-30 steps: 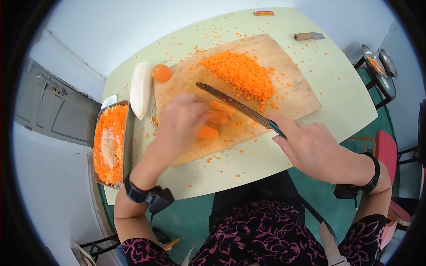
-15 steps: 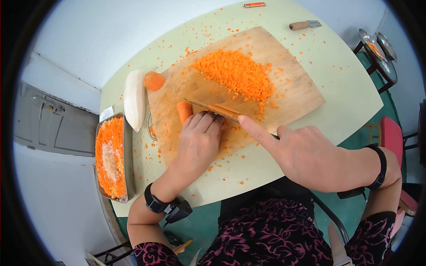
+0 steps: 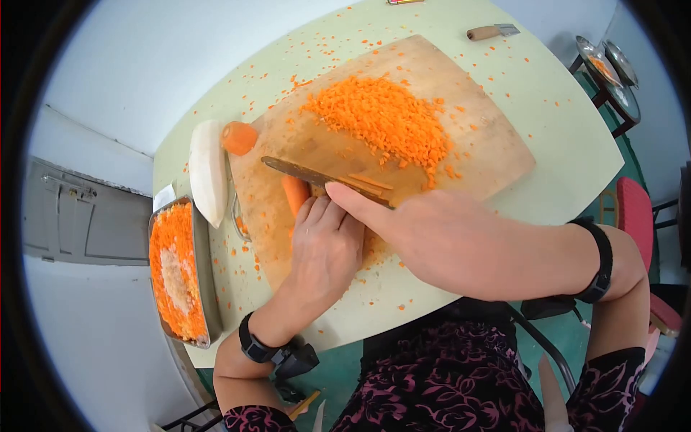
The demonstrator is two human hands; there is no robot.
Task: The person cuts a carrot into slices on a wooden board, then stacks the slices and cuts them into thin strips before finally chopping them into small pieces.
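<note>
My right hand point(image 3: 446, 241) grips a knife, with its index finger stretched along the blade point(image 3: 302, 171); the handle is hidden in the hand. Under my left hand point(image 3: 327, 241), whose fingers are curled down, a carrot point(image 3: 295, 193) is held on the wooden cutting board point(image 3: 497, 137). The blade crosses just beyond the left fingertips, near the carrot's far part. Thin carrot strips point(image 3: 371, 184) lie along the blade. Beyond the knife spreads a heap of finely chopped carrot point(image 3: 381, 119).
A peeled white radish point(image 3: 207, 173) and a carrot chunk point(image 3: 239, 137) lie left of the board. A metal tray point(image 3: 209, 288) of chopped orange and pale food stands at the table's left edge. A wooden-handled tool point(image 3: 493, 32) rests at the back. Carrot bits dot the table point(image 3: 576, 158).
My right hand and the knife have moved left, so the blade reaches further past the carrot and shows more of its flat side. My left hand remains on the carrot. The view has shifted slightly.
</note>
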